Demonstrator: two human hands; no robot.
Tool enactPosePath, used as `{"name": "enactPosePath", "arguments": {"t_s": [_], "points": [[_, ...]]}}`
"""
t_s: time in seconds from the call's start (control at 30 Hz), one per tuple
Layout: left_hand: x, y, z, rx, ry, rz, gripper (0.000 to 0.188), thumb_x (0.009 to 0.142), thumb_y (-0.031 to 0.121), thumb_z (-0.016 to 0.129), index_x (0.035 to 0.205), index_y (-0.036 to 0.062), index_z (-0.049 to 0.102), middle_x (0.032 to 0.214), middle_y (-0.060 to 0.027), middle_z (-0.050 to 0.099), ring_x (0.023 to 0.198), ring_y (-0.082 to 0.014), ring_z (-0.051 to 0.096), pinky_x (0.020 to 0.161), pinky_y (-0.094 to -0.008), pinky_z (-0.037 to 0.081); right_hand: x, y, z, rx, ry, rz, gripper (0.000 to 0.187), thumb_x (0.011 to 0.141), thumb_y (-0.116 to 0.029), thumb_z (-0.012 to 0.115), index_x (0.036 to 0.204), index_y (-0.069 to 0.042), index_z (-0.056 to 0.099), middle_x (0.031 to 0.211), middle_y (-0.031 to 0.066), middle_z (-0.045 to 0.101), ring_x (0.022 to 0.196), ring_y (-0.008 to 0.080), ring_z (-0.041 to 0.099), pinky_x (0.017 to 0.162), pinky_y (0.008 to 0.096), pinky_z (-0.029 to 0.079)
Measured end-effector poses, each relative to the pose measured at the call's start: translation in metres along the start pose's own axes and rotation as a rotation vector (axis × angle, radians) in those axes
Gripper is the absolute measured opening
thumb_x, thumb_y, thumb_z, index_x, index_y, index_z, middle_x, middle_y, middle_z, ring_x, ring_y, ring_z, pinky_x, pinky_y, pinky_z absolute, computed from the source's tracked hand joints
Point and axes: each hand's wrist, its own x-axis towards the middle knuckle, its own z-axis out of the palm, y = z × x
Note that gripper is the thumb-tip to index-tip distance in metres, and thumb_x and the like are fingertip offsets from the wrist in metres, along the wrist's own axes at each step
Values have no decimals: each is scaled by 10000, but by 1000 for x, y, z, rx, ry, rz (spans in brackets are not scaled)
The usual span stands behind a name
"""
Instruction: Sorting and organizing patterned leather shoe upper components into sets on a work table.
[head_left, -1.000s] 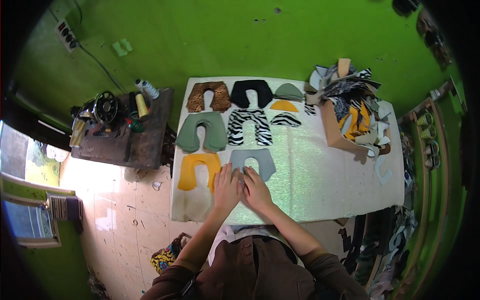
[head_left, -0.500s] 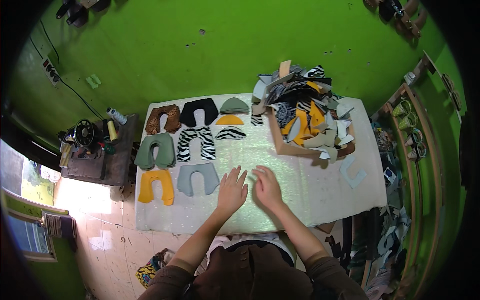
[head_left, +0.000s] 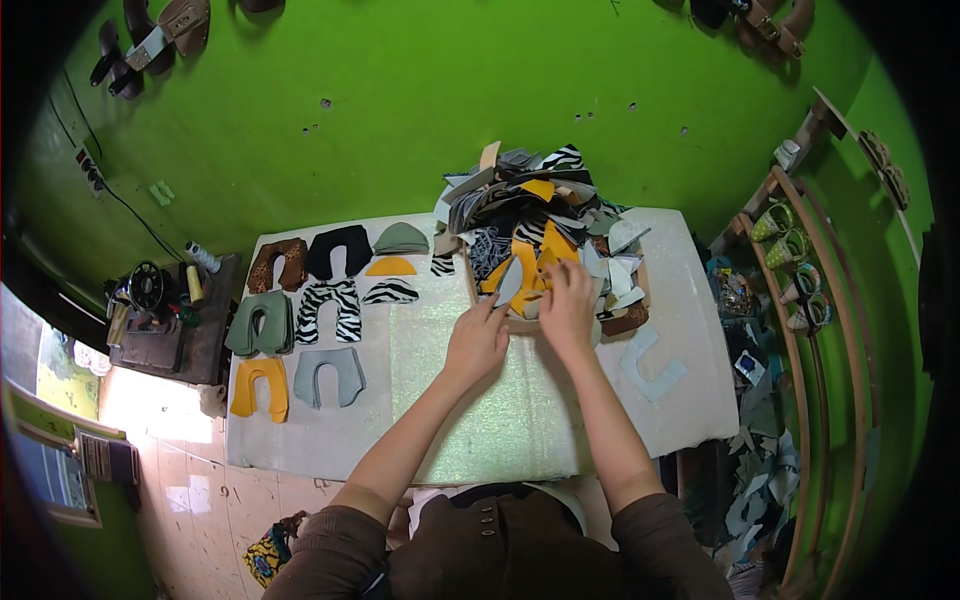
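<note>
A heaped cardboard box (head_left: pixel 473 285) of cut material scraps stands on the table in front of me. My left hand (head_left: pixel 478 340) reaches to its near left edge, fingers stretched out and thumb apart. Its fingertips touch the lower end of a pointed grey scrap (head_left: pixel 509 284), which lies on yellow pieces. To the right, my right hand (head_left: pixel 568 308) dips into the heap with fingers bent around a yellow scrap (head_left: pixel 558 243). Their tips are partly hidden among the pieces.
On the table's left lie U-shaped pieces in leopard (head_left: pixel 277 265), black (head_left: pixel 340 250), green (head_left: pixel 260 324), zebra (head_left: pixel 328 312), yellow (head_left: pixel 261 388) and grey (head_left: pixel 329 376). Half-round pieces (head_left: pixel 402 238) sit beside them. A pale U-shaped piece (head_left: pixel 650 366) lies right; a sewing machine (head_left: pixel 148 288) stands far left.
Both hands have moved forward from over the bare tabletop to the scrap box. My right hand has gone into the heap. The view has shifted, so the table sits further left.
</note>
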Motion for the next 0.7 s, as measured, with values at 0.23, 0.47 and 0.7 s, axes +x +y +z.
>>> {"name": "enactPosePath", "arguments": {"t_s": [0.23,0.47,0.7], "points": [[19,11,21,-141,-105,-26,360,758,124,520,1089,-16,506,1180,-181,478,972,-326,528,835,-383,426,43,31,-13,111,-448,235,235,731,-136,577,955,-70,552,912,122,593,913,306,546,785,390,420],[35,22,9,-306,-42,-116,571,782,166,564,1267,-3,314,1256,-221,380,1103,-337,448,915,-347,372,70,25,-8,917,-164,362,162,807,-122,554,949,-47,534,796,95,585,668,158,575,555,261,470],[51,15,-24,11,437,-81,614,735,146,610,1270,26,333,1156,-254,457,1077,-359,459,916,-369,363,69,-21,-30,1421,-460,537,191,825,-48,528,1009,-80,490,793,26,515,674,82,526,530,200,484]]}}
